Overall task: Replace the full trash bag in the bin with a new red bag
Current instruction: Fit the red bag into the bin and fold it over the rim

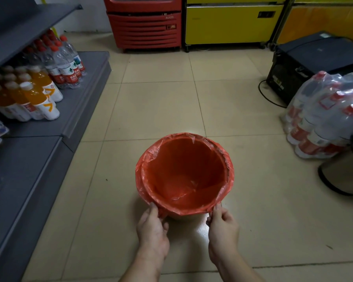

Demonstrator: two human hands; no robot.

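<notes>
Bin (172, 215) lined with the red bag (183, 176) stands on the tiled floor (151, 98). Left hand (153, 231) and right hand (222, 228) each pinch the bag's folded-over edge at the near rim.

Grey shelving (35, 165) runs along the left of the tiled floor (161, 102). On it stand orange drink bottles (35, 94) and, behind them, red-capped water bottles (63, 62). A red cooler (144, 27) and yellow cabinets (232, 25) line the back. At right sit a black box (306, 64) with a cable and a shrink-wrapped bottle pack (322, 115).
</notes>
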